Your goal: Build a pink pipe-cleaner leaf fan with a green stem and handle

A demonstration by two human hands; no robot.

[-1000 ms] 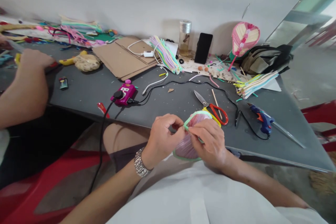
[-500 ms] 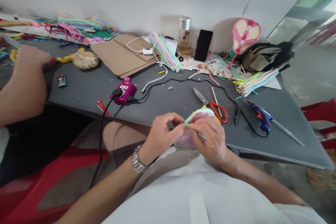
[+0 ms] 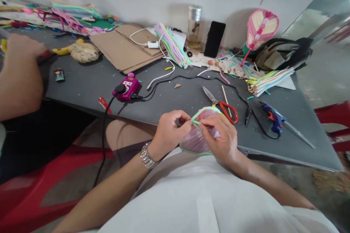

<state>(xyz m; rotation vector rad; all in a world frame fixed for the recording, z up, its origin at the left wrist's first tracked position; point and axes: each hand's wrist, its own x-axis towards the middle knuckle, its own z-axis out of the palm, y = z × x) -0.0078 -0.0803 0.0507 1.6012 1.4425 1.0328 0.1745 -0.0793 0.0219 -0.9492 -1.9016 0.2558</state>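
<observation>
Closest, over the lap and in front of the table (image 3: 82, 91) edge: L hand (image 3: 169, 133), metal watch (image 3: 146, 157) on the wrist. Thumb + forefinger are pinched tight on the green rim at the 10 o'clock side of the fan piece (image 3: 194, 142). R hand (image 3: 224, 138) covers the piece from 3 o'clock, fingers closed narrow on the same green strand near the top. Fan piece = pink ribbed oval w/ green edging, held between both hands.

At 1 o'clock from the hands, near: red-handled scissors (image 3: 222, 105), blades pointing to 11 o'clock, w/ a thin wooden stick (image 3: 225, 96) just beside. Further out at 2 o'clock: blue glue gun (image 3: 273, 119) lying on its side. At 10 o'clock: pink power strip (image 3: 128, 88) w/ a black plug in it, and a black cable (image 3: 104, 142) dropping off the table edge.

Farther back: cardboard sheets (image 3: 123, 49) at 11, pastel strand bundle (image 3: 171, 45) at 12, 2nd bundle (image 3: 269, 79) at 2. By the wall: glass jar (image 3: 194, 25) w/ metal lid, black phone (image 3: 214, 39) propped upright, finished pink fan (image 3: 261, 29), dark bag (image 3: 281, 56). Far off at 9 o'clock: co-worker's hand (image 3: 22, 49) on the table; can't tell if it grips anything.
</observation>
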